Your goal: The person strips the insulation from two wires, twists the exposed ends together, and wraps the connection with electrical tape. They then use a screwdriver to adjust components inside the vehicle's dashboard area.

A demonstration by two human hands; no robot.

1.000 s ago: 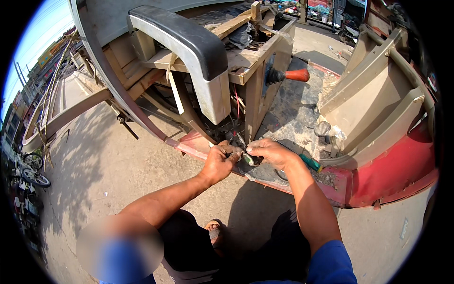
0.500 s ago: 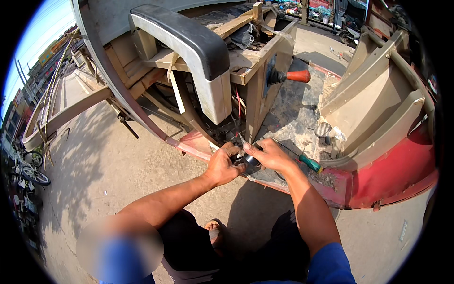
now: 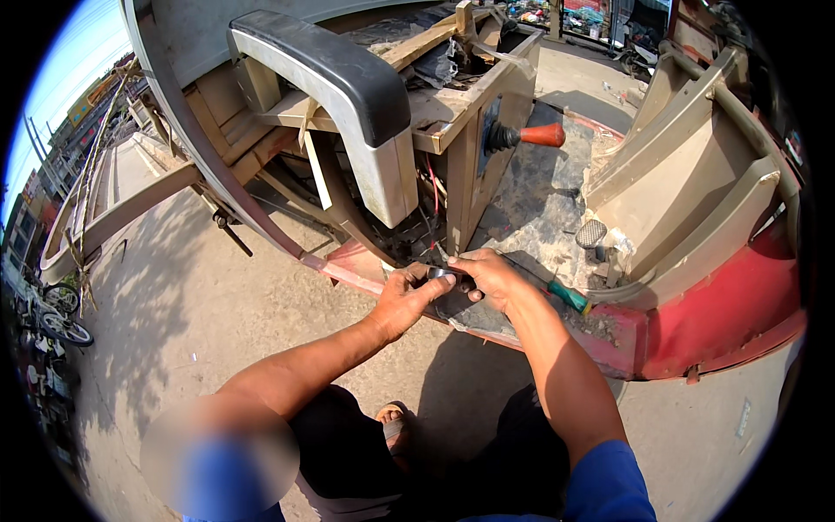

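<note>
Over the vehicle floor's (image 3: 544,217) near edge, the left hand (image 3: 403,302) closes around a small round part (image 3: 440,273), thumb over its near side. The right hand (image 3: 491,280) curls just beside it; whether it grips, I cannot tell. A second ago the part's greenish face showed; now its dark rim does, so it seems turned, handling apparently unfinished.

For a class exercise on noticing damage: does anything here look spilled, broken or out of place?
Yes: grit lies scattered by the screwdriver, dirtying the floor, and the dark sheeting atop the box looks crumpled and ragged rather than flat.
</note>
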